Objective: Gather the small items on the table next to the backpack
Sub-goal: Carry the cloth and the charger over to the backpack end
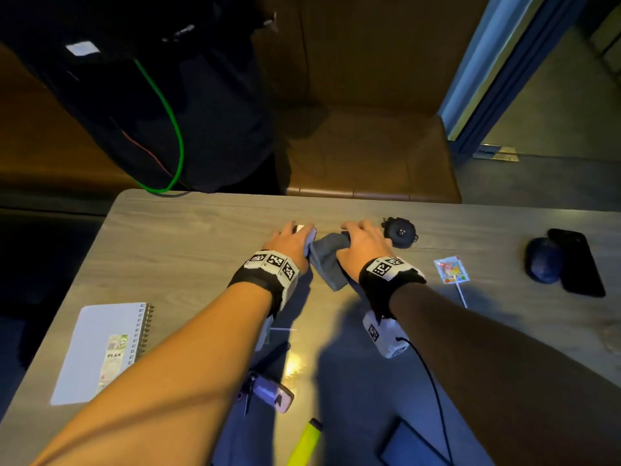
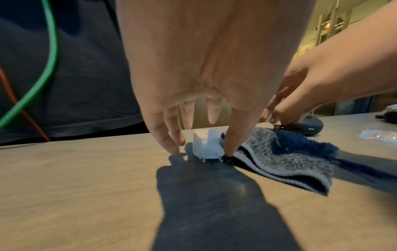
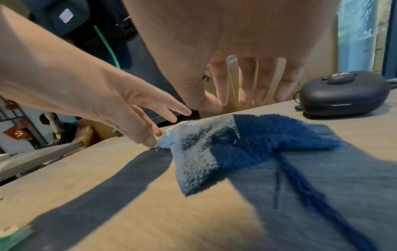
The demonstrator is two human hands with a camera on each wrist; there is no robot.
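Note:
A white plug charger [image 2: 207, 142] lies near the table's far edge, against one end of a blue and grey sock [image 1: 327, 264]. My left hand [image 1: 299, 230] reaches down over the charger with straight fingers. Its thumb touches the charger's side by the sock [image 2: 279, 156], and its fingertips [image 2: 173, 149] rest on the table on the other side. My right hand [image 1: 361, 230] hovers over the sock's [image 3: 214, 149] far end, fingers relaxed and holding nothing. The black backpack [image 1: 151, 95], with a green cord, stands beyond the table's far left edge.
A round black case [image 1: 400, 234] sits just right of my right hand. Further right lie a lollipop [image 1: 452, 270], a dark cap-like object [image 1: 542, 260] and a phone [image 1: 576, 260]. Nearer me are a spiral notebook [image 1: 100, 351], a purple item [image 1: 268, 391] and a yellow marker [image 1: 305, 445].

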